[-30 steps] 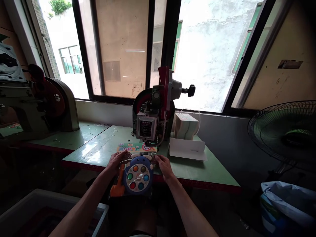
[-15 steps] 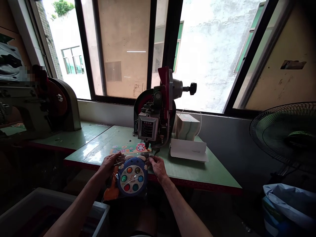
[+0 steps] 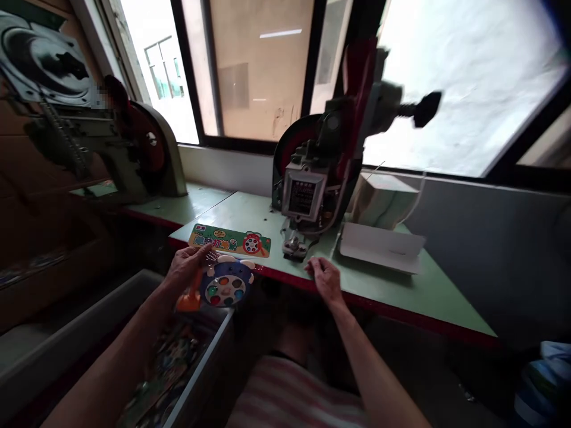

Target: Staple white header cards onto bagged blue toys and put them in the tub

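Observation:
My left hand (image 3: 186, 265) pinches the top of a clear bag at the table's near edge, below the colourful header card (image 3: 229, 241). Inside hangs a round blue animal-faced toy (image 3: 228, 284) with several coloured buttons, and an orange hammer (image 3: 189, 301) beside it. The printed card spans the bag's top; whether it is fixed on cannot be told. My right hand (image 3: 325, 279) is apart from the bag, fingers curled, with nothing visible in them. It is at the table's front edge, just right of the foot of a stapling-type machine (image 3: 307, 190).
A plastic crate (image 3: 209, 351) full of packaged goods stands below on my left. On the green table (image 3: 428, 297) are an open white box (image 3: 381, 246) and a stack of cards (image 3: 388, 199). Another machine (image 3: 147, 148) stands at left, a blue-white sack (image 3: 542, 386) at lower right.
My right hand has let go of the bag and moved right. The toy in my left hand has moved left towards the crate, and the header card now shows fully. The view has turned and tilted down.

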Available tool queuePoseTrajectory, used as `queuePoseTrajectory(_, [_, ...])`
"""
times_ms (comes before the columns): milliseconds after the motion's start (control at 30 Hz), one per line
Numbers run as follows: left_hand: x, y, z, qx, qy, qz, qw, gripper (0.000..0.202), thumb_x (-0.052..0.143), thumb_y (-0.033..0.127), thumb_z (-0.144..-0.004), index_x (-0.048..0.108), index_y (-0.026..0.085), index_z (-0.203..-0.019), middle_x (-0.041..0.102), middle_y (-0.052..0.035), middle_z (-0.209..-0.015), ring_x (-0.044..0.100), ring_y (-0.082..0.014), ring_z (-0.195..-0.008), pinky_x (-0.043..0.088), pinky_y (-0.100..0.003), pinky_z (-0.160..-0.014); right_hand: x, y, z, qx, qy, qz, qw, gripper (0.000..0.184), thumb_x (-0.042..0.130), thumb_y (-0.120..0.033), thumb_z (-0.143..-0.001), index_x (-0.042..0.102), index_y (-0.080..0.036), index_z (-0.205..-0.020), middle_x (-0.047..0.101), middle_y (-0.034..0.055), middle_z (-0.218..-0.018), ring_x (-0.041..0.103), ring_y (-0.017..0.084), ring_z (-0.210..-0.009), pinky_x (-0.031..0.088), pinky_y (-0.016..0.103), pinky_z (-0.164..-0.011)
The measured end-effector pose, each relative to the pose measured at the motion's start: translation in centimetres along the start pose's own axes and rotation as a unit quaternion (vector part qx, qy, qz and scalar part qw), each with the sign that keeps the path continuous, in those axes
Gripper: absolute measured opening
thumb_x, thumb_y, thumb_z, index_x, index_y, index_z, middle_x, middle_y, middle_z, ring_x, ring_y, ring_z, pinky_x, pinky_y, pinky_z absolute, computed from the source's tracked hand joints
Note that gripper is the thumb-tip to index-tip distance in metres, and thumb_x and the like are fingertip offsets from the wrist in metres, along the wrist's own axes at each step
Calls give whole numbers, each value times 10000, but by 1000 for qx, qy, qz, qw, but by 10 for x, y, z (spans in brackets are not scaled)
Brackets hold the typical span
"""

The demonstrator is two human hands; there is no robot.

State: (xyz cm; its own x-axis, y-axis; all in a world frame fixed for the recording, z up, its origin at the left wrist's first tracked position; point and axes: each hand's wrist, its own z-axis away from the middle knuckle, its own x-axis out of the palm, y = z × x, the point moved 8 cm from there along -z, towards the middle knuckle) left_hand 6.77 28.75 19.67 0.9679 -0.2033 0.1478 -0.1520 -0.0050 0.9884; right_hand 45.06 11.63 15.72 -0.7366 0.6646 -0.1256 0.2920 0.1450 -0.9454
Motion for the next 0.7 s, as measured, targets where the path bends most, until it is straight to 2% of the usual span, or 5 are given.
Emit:
queuePoseTrajectory(100, [-76,-9,24,4,63,-78,995,298,868,423,-718,781,139,-704,789,-94,-689,723,-194,-582,590,-246,-551,-7,3,5,-5,-6,15,1000,518,617,-721,-855,742,-220,-817,765,68,-777,701,221,-708,555,327,-707])
queuePoseTrajectory(233, [-179,-40,68,-50,140,-131,980,323,860,450,-701,791,137,-742,797,-97,-709,750,-218,-639,614,-260,-629,-8,0,8,-23,-21,44,999,485,618,-671,-892,741,-204,-854,769,64,-798,721,215,-711,575,328,-712])
queuePoseTrajectory(367, [-260,-79,123,-116,223,-180,951,329,883,433,-652,786,130,-737,796,-95,-701,753,-234,-654,605,-256,-611,-8,-6,11,-43,-27,64,997,417,634,-607,-915,738,-206,-869,769,49,-809,727,208,-710,590,330,-720])
queuePoseTrajectory(533, [-318,-120,189,-163,337,-159,913,207,836,308,-675,719,141,-642,743,-67,-572,734,-239,-585,596,-271,-547,-7,-11,13,-49,-31,87,995,379,625,-589,-931,737,-232,-870,772,42,-819,728,212,-707,601,342,-724])
queuePoseTrajectory(700, [-341,-158,233,-200,421,-111,878,154,766,254,-726,670,160,-651,673,-47,-476,738,-283,-565,576,-304,-471,-7,-10,15,-38,-27,100,994,391,627,-593,-928,738,-220,-885,774,43,-838,733,206,-725,609,344,-735])
